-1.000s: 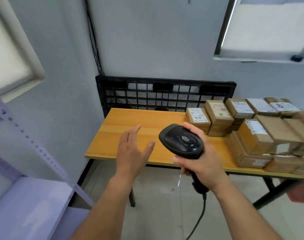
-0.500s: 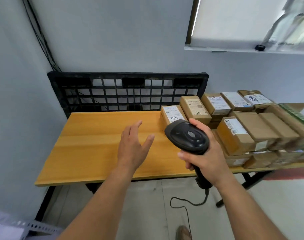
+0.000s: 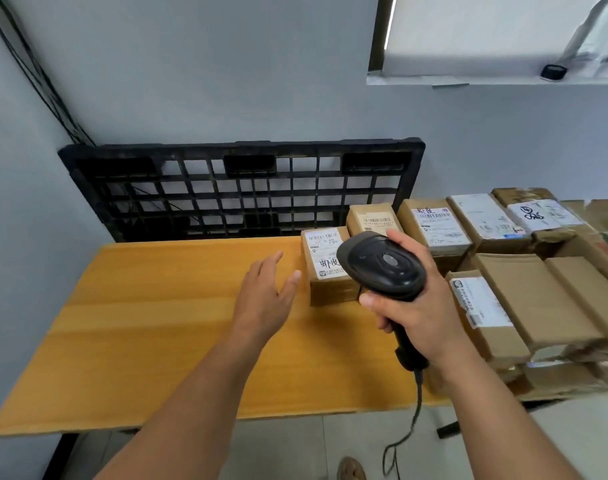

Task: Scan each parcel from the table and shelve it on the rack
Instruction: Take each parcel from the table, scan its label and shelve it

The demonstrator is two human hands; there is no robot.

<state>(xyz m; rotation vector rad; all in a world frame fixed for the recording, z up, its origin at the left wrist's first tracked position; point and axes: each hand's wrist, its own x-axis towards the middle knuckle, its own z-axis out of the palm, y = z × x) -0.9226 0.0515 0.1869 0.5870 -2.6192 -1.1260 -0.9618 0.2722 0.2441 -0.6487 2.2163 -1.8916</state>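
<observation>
Yellow wood of the bench [image 3: 150, 334] carries the nearest parcel [image 3: 330, 289] with its white label [image 3: 325, 252] facing up, and just left of that parcel the left hand [image 3: 264, 303] hovers with fingers [image 3: 268, 268] straight and spread, holding nothing. Just right of the parcel, the right hand [image 3: 427, 317] clamps its fingers round the handle of the black scanner [image 3: 382, 268], with more parcels [image 3: 538, 299] stacked further right. Best, I judge, to steady the parcel label-up with the left hand and tilt the scanner's window square to the barcode [image 3: 321, 236] before lifting.
</observation>
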